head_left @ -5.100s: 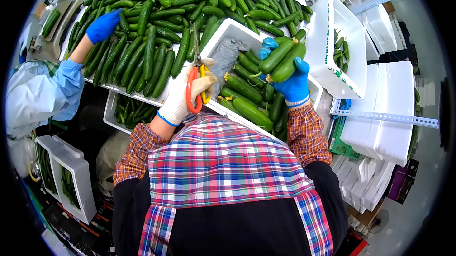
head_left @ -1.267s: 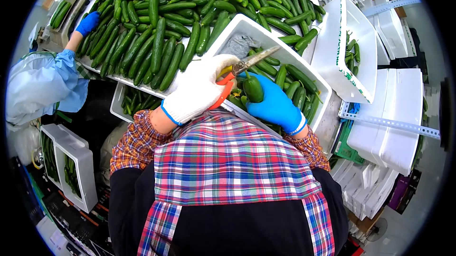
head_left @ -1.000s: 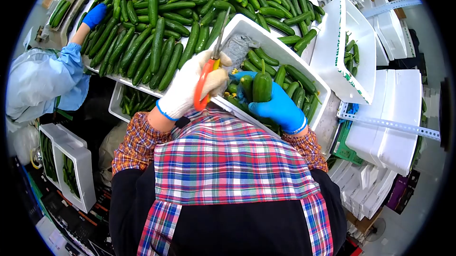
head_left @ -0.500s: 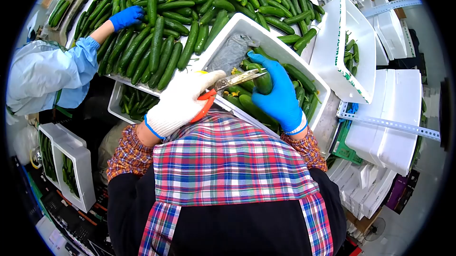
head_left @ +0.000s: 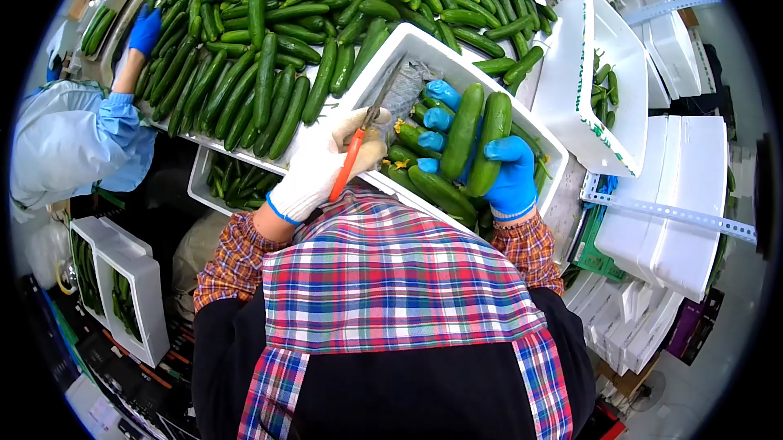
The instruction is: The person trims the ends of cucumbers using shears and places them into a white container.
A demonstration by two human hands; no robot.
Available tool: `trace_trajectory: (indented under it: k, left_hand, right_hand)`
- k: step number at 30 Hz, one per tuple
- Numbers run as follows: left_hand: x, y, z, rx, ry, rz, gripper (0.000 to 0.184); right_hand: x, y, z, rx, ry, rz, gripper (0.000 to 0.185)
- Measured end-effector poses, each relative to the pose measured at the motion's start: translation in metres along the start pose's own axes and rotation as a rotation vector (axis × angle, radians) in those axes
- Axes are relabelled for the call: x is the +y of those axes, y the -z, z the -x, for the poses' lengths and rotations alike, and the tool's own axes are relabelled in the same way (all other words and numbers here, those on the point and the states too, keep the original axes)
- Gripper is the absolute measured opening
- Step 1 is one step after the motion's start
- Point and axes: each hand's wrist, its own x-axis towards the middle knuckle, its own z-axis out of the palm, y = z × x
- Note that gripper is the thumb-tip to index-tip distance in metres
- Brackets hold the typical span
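Note:
My left hand (head_left: 314, 169), in a white knit glove, is closed around red-handled scissors (head_left: 348, 164) whose blades point up and away. In a blue glove, my right hand (head_left: 512, 177) grips two cucumbers (head_left: 492, 142) side by side, fingers wrapped beneath and thumb on top. Both cucumbers are above a white foam box (head_left: 457, 65) directly before me. Inside that box lie more cucumbers (head_left: 440, 194), some with yellow blossoms at the tip, and a grey crumpled liner (head_left: 405, 89) in its far corner.
A large heap of cucumbers (head_left: 277, 40) covers the table beyond the box. At the left, a co-worker's blue-gloved hand (head_left: 145, 30) is beside the heap. Another foam box (head_left: 616, 130) with a few cucumbers stands at the right, near stacked white boxes (head_left: 669, 195) and a perforated metal strip (head_left: 669, 212).
My right hand has turned palm up and now shows two cucumbers. The scissors have swung away from the cucumber, blades now pointing far. The co-worker's hand moved left.

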Motion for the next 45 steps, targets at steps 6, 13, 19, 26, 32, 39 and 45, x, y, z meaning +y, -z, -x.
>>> trace_trajectory:
  k: [6,13,19,26,32,39,45]
  left_hand:
    - [-0.005,0.006,-0.009,-0.001,0.131,0.150,0.045]
    - [-0.019,0.019,-0.016,0.003,0.131,0.287,0.049]
    - [-0.023,0.020,-0.015,0.051,0.144,0.401,0.050]
    - [-0.026,0.020,-0.012,0.065,0.104,0.393,0.050]
    - [-0.023,0.020,-0.015,0.052,0.115,0.338,0.049]
    - [-0.025,0.021,-0.015,0.054,0.086,0.353,0.049]
    - [-0.025,0.023,-0.015,0.019,0.127,0.340,0.050]
  right_hand:
    - [-0.010,0.030,-0.008,0.083,0.018,-0.061,0.071]
    - [-0.051,0.073,-0.072,0.191,0.086,-0.125,0.056]
    - [-0.100,0.091,-0.149,0.325,0.252,0.001,0.048]
    - [-0.094,0.055,-0.119,0.212,0.222,0.399,0.049]
    - [-0.057,0.073,-0.059,0.391,-0.244,1.621,0.048]
    - [-0.026,0.108,-0.042,0.528,-0.214,2.484,0.064]
    - [-0.012,0.104,-0.052,0.614,-0.324,2.589,0.058]
